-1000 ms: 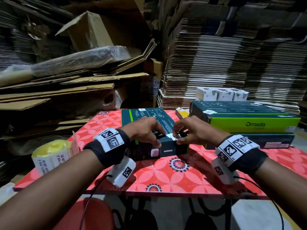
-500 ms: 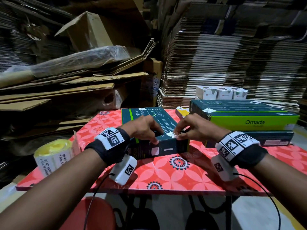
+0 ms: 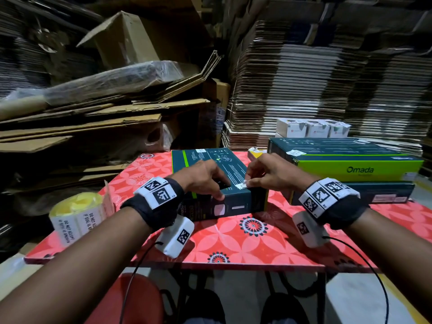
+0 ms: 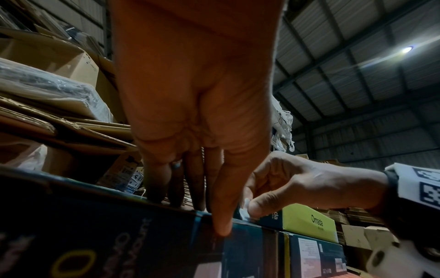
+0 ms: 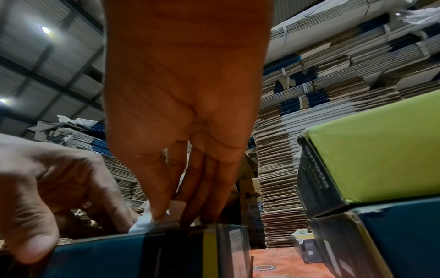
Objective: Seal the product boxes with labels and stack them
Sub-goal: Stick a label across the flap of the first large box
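Observation:
A dark teal product box (image 3: 210, 169) lies on the red patterned table (image 3: 233, 239). My left hand (image 3: 210, 183) grips its near edge, fingers bent onto the top and thumb on the front face (image 4: 221, 229). My right hand (image 3: 252, 181) pinches a small white label (image 3: 242, 185) at the box's near top edge, just right of the left fingers. In the right wrist view the label (image 5: 145, 223) is crumpled under the right fingertips (image 5: 159, 212), touching the box (image 5: 142, 254). To the right, a green Omada box (image 3: 350, 164) sits on another dark box (image 3: 350, 195).
A roll of seal labels (image 3: 77, 216) stands at the table's left near corner. Small white boxes (image 3: 313, 128) sit behind the stack. Flattened cardboard (image 3: 327, 78) is piled high behind and to the left. A red stool (image 3: 131, 298) is under the table's front edge.
The label, held up between both hands before, now sits lower at the box's top edge under the right fingers. The left fingers have moved off it onto the box.

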